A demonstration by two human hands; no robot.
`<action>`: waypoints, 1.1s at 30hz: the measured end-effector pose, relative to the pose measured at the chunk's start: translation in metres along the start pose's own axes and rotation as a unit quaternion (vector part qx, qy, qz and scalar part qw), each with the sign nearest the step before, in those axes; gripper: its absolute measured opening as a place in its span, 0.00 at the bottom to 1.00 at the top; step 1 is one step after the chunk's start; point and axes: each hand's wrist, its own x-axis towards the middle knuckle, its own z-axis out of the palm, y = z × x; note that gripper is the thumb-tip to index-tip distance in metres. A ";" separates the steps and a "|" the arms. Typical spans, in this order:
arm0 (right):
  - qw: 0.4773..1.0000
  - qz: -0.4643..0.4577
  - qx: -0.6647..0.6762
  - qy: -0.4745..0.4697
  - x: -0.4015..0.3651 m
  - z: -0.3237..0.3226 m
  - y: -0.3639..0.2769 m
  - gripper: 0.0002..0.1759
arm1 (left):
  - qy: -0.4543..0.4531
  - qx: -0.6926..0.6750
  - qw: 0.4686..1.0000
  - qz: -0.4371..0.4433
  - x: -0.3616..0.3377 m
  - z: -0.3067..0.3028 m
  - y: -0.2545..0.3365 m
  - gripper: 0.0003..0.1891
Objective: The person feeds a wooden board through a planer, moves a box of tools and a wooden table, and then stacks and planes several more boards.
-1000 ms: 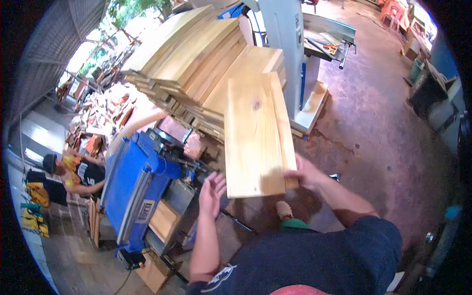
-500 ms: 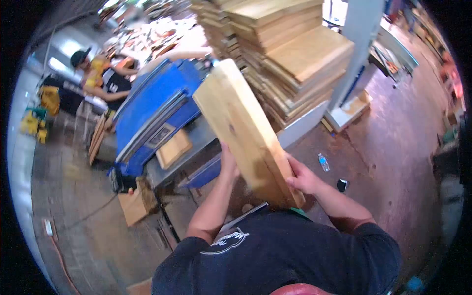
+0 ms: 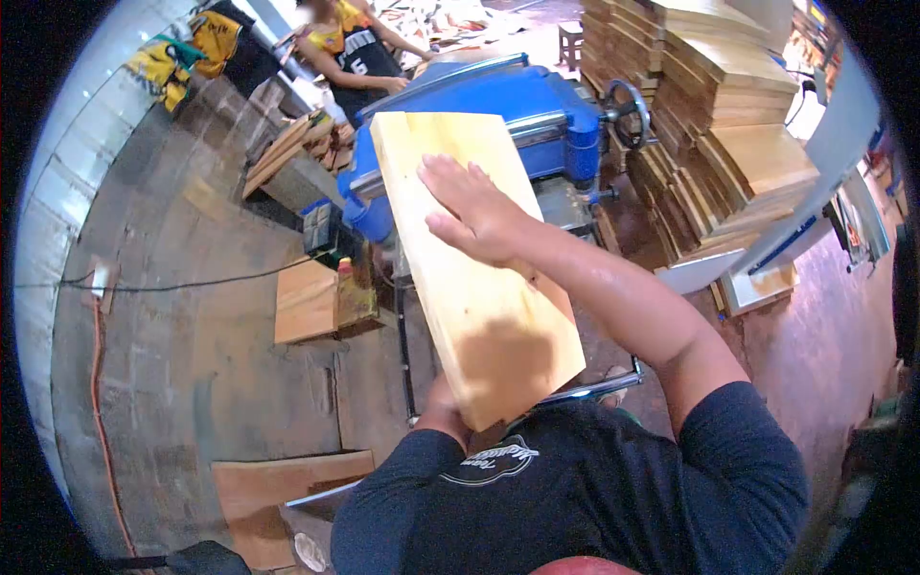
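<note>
A thick pale wooden board [image 3: 460,307] slants lengthwise in front of me, broad face up, its far end over the blue machine [image 3: 479,101]. My right hand [image 3: 474,216] lies flat on that face with fingers stretched out and thumb apart. At the near left edge, my left hand [image 3: 447,407] goes beneath the board and bears it from below; its fingers are hidden. A shadow falls across the board's near end.
Tall stacks of planks [image 3: 728,125] stand right of the machine, near its handwheel [image 3: 625,113]. Across the machine is another person [image 3: 355,57] in a dark jersey. Left of the machine sits a wooden block [image 3: 307,302]; a black cable [image 3: 192,285] crosses there.
The board has turned from edge-up to broad face up. My right hand has left its near edge for the top face; my left hand has slid underneath. The view has swung left.
</note>
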 end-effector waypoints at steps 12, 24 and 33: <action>0.955 -0.184 0.002 -0.232 -0.071 0.104 -0.093 0.45 | 0.012 -0.053 0.998 0.014 -0.090 0.003 0.075 0.23; 0.949 -0.197 -0.063 -0.238 -0.072 0.117 -0.077 0.42 | 0.021 -0.046 0.999 0.012 -0.114 -0.001 0.095 0.24; 0.988 -0.017 -0.143 0.052 0.055 0.041 0.018 0.45 | 0.050 -0.040 0.997 -0.035 -0.104 -0.010 0.073 0.26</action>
